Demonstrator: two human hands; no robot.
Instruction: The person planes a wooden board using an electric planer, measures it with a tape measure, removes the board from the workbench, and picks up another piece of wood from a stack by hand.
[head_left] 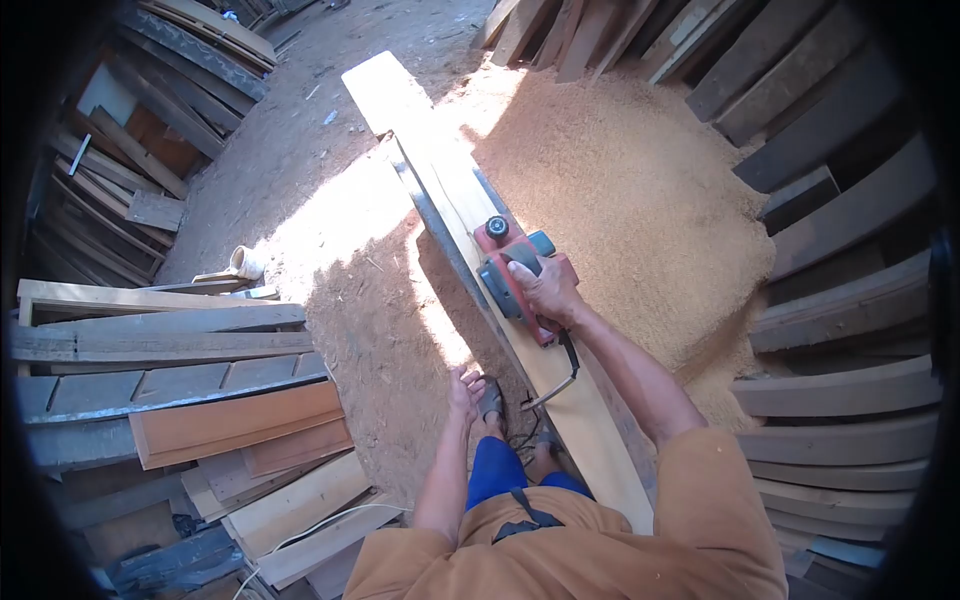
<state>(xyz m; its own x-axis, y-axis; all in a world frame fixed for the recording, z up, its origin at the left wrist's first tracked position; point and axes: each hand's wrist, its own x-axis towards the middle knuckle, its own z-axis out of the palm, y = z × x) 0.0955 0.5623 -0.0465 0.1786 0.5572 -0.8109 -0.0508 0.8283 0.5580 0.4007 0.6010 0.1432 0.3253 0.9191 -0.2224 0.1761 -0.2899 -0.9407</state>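
Your right hand (547, 292) is closed around the handle of the red electric planer (508, 250), with the thumb on its upper side; the other fingers are partly hidden. The planer is on top of the long plank (600, 450), about at the middle of its length. A black knob (497, 228) stands at the front of the planer, on the side toward the far end of the plank. From the rear of the planer a dark cord (568, 355) bends down across the plank and toward its left edge.

Your left hand (464, 392) is to the left of the plank, apart from it, with the fingers loosely curved, and it holds nothing. Near this hand, also left of the plank, is your shoe (490, 400) on the ground. The near end of the plank reaches beside your body, and its far part lies in bright sunlight.

To the right of the plank there is a wide heap of sawdust (640, 180), and beyond it stand many boards (840, 390). Well to the left of the plank lie other stacked timbers (190, 345), with a pale bucket (245, 263) near them
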